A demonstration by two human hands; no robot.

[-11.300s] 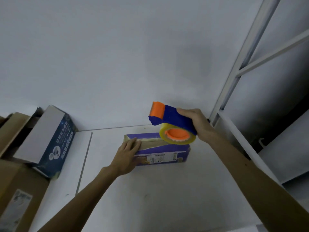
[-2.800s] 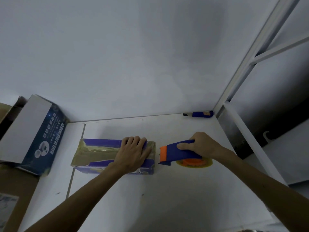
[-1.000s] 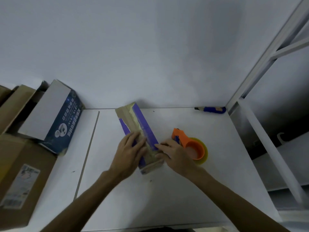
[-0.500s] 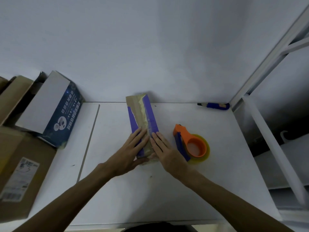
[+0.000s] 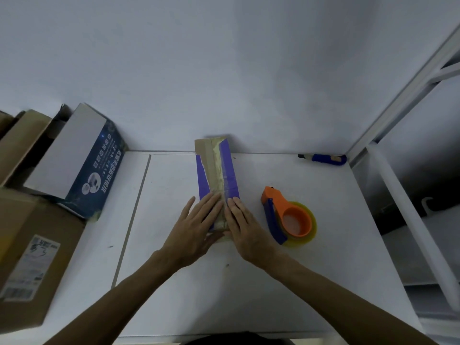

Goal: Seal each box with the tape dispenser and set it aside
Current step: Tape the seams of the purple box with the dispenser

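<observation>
Pressing flat, straight-fingered, left hand (image 5: 196, 227) and right hand (image 5: 245, 229) smooth the purple box (image 5: 219, 170).

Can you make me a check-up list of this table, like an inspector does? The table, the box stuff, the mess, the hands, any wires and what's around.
Surface: white table, with a seam on the left and a few dark specks.
Job's things: purple box lies pointing away, tape along its top; tape dispenser lies to its right, in no hand.
Clutter: blue-handled tool, maybe a cutter, by the wall at far right.
Hands: left hand and right hand press flat, side by side, on the box's near end.
Cables: nothing seen.
Surroundings: dark blue box and brown cardboard box at left; white wall behind; white frame at right.
</observation>
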